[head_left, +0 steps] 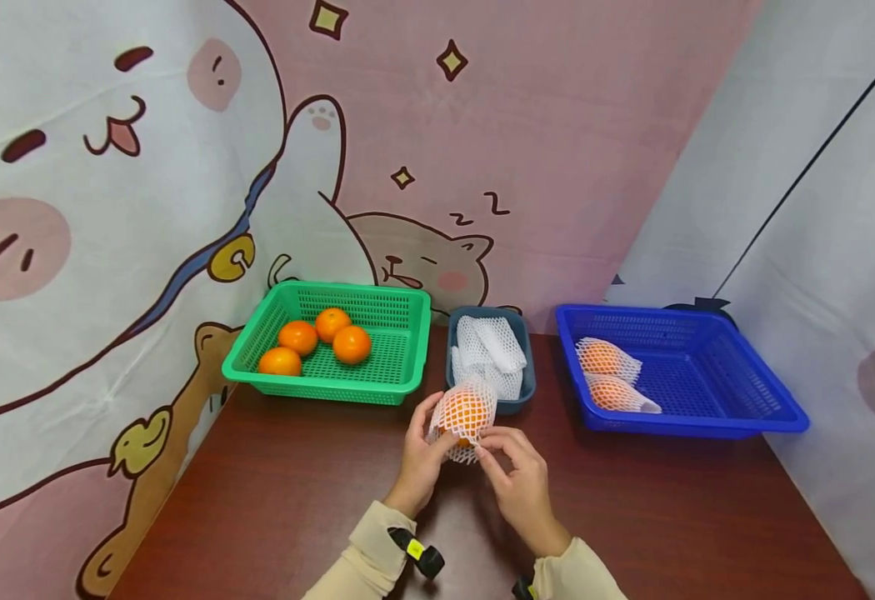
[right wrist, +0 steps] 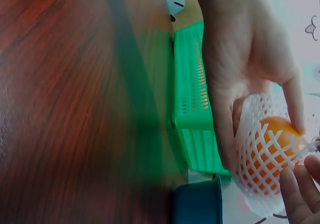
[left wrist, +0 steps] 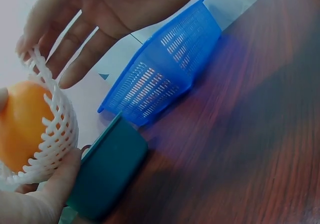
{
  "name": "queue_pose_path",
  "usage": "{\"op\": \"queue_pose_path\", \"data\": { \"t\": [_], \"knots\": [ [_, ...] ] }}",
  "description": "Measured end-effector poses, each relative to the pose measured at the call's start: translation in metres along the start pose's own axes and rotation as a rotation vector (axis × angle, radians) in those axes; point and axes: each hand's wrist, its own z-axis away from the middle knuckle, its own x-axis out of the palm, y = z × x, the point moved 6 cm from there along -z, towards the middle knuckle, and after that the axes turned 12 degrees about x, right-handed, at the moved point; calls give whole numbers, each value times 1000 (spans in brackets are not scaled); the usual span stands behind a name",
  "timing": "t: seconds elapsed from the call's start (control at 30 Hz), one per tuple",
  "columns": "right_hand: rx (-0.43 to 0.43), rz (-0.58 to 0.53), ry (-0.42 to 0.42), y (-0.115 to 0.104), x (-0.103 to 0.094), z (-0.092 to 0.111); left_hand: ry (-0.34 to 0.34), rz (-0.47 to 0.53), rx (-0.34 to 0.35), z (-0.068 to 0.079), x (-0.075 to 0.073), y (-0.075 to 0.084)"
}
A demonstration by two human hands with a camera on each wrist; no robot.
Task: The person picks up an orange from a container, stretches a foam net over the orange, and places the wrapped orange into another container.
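Note:
An orange (head_left: 464,410) sits inside a white foam net sleeve (left wrist: 61,134), above the table in front of the small bin. My left hand (head_left: 420,467) grips the netted orange from the left, its thumb against the fruit. With thumb and fingertips, my right hand (head_left: 516,479) pinches the edge of the net on the near side. In the left wrist view bare orange peel (left wrist: 22,124) shows through the net's open mouth. The right wrist view shows the left hand (right wrist: 250,58) around the net.
Several bare oranges (head_left: 298,337) lie in a green basket (head_left: 400,387) at the left. Folded foam nets (head_left: 492,350) fill a small dark teal bin (head_left: 529,379) in the middle. A blue basket (head_left: 737,375) at the right holds two netted oranges (head_left: 608,358). All stand on a brown table (head_left: 295,500).

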Motion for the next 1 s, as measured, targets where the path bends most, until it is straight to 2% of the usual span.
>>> {"op": "queue_pose_path", "data": {
  "t": [0.13, 0.37, 0.5, 0.6, 0.67, 0.77, 0.87, 1.0],
  "knots": [
    [-42, -9, -17, 2, 6, 4, 7, 34, 34, -1, -1, 1],
    [-100, 28, -55, 27, 11, 9, 20, 39, 66, -1, -4, 4],
    [-112, 18, 1, 9, -9, -8, -18, 55, 18, -1, -5, 4],
    [-54, 4, 12, -7, -28, -33, -108, 108, -36, -2, -3, 5],
    [18, 3, -70, -7, -33, -47, -185, 145, -68, -2, -1, 8],
    [93, 27, -290, 7, -28, -58, -297, 186, -96, 1, 3, 10],
    [132, 60, -497, 27, -19, -56, -386, 193, -105, 4, 7, 12],
    [156, 79, -678, 48, -10, -47, -452, 197, -105, 7, 9, 13]
  ]
}}
